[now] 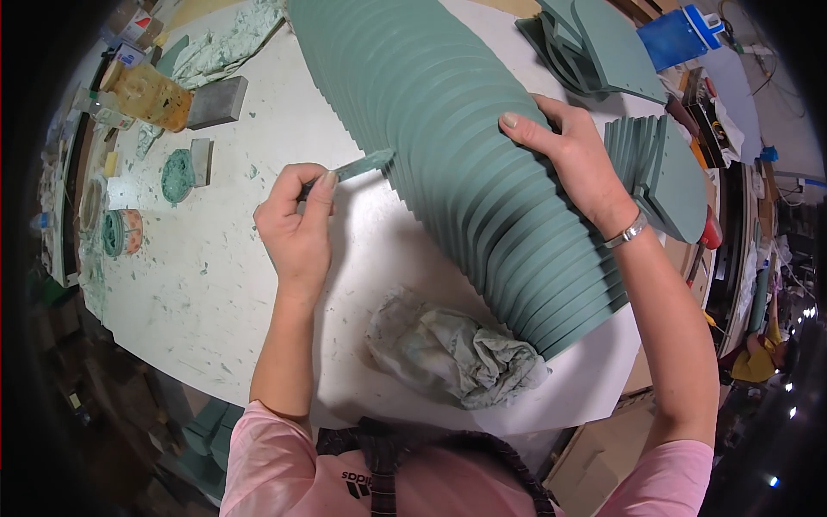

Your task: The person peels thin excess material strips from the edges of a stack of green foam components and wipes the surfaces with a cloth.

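Note:
A long row of grey-green curved panels (pixel 448 112), packed closely together, lies diagonally over the white table. My right hand (pixel 573 146) grips the row's right edge, thumb on top and the other fingers partly hidden behind the panels. Pinched in my left hand (pixel 297 211) is a narrow spatula (pixel 366 164) smeared with green paste. Its tip is at the row's left edge; whether it touches is hard to tell. Below the spatula, a crumpled, green-stained rag (pixel 457 358) lies close to the near end of the row.
Green paste sits in a round lid (pixel 178 176) beside a metal block (pixel 202 162). Farther left are a small tub (pixel 122 232) and a jar of amber liquid (pixel 146 96). Loose green panels (pixel 659 172) and a blue container (pixel 676 39) stand at the right. Another stained rag (pixel 228 43) lies far left.

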The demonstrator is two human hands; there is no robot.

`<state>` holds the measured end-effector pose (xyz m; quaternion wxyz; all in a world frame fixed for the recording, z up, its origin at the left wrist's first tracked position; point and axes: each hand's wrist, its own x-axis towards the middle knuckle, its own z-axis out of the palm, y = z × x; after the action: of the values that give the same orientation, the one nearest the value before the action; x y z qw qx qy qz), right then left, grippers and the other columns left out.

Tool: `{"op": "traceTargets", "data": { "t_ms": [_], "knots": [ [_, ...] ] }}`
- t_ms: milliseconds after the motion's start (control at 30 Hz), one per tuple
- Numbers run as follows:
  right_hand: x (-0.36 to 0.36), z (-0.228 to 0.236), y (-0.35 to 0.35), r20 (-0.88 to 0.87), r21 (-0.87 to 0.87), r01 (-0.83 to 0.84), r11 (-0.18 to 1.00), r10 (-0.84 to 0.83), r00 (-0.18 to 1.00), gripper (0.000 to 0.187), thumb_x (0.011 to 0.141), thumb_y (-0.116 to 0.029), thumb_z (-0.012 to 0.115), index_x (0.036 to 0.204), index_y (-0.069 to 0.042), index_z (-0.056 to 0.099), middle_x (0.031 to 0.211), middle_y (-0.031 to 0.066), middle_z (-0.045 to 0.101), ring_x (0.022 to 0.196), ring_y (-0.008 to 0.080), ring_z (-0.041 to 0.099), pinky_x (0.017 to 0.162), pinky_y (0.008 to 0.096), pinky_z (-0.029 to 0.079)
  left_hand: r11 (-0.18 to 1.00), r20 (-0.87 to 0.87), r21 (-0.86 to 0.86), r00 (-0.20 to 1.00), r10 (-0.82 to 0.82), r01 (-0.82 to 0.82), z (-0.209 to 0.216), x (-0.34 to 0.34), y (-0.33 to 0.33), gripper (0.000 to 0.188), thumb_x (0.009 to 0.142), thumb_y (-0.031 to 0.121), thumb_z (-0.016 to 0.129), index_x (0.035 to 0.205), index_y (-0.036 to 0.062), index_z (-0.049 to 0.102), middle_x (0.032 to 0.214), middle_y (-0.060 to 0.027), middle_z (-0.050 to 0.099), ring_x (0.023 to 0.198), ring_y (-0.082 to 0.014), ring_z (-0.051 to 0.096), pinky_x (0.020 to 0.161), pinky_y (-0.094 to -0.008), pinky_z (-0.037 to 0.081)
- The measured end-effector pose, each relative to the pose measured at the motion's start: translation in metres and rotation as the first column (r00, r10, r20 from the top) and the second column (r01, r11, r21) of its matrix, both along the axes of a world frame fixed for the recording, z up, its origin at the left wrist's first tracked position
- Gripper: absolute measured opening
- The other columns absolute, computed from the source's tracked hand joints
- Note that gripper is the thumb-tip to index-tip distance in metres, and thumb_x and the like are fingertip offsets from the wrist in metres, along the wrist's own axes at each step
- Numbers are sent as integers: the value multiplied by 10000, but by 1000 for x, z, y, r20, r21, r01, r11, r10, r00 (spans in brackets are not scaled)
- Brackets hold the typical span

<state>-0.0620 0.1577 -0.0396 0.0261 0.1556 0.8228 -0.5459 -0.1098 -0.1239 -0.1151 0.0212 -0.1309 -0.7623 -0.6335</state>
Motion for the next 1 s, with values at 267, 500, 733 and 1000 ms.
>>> {"op": "traceTargets", "data": {
  "t_ms": [267,500,733,1000],
  "knots": [
    [0,2,-1,11,14,-7,1000,7,1000,591,829,-405,709,1058,136,646,911,187,709,785,191,666,760,306,519,1000,32,-8,999,11,-10,3,-14,1,148,934,117,647,839,15,597,653,34,514,588,-44,431,542,-210,337],
    [-1,2,-3,-1,-7,-3,1000,3,1000,573,839,-381,711,1088,131,643,917,176,709,796,183,667,763,299,522,1000,37,-13,999,-13,13,-4,-26,3,122,935,106,643,858,17,611,667,39,514,603,-39,425,540,-207,325],
    [-1,5,-4,5,-24,9,1000,-9,1000,581,841,-371,720,1123,130,636,925,176,710,790,183,672,758,291,530,982,144,186,987,-72,44,-12,-31,4,105,929,90,654,858,17,626,697,47,523,613,-32,426,547,-202,317],
    [-2,4,-4,14,-2,1,1000,-1,1000,580,839,-365,722,1135,127,636,930,172,711,793,182,676,756,287,533,978,183,200,978,-101,64,-19,-34,4,79,934,68,631,885,6,629,777,17,550,663,-69,455,603,-212,377]
  ]
}}
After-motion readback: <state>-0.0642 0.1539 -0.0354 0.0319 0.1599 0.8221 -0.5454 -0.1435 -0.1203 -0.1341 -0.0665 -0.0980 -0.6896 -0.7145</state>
